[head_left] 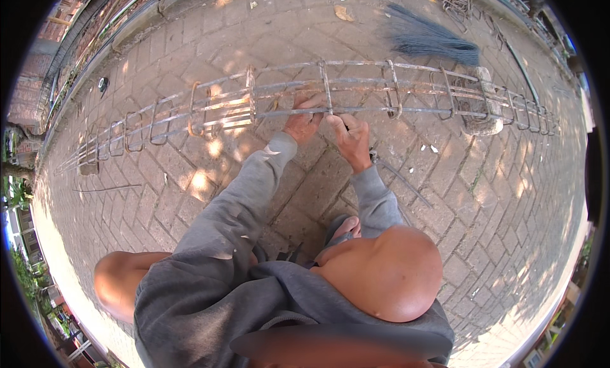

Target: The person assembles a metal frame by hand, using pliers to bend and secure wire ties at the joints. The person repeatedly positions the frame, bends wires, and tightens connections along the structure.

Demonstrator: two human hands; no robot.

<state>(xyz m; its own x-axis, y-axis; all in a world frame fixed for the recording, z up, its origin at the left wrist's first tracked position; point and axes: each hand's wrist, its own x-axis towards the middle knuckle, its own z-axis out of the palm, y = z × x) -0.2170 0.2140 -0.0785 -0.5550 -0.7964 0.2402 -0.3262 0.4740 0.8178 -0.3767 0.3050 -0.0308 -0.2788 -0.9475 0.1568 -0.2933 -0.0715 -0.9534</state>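
Observation:
A long rebar cage of rusty and grey steel bars with square stirrups runs left to right in front of me. My left hand is at its near lower bar, just left of a middle stirrup; its fingers reach around the bar and are partly hidden. Right beside it, my right hand has its fingers curled in a pinch at that stirrup's lower corner. Whatever lies between these fingertips is too small to make out.
A stone block supports the cage on the right, a smaller block at the far left. Beyond lie a bundle of thin dark wires and tangled wire. One thin rod is near my right wrist, another on the left paving.

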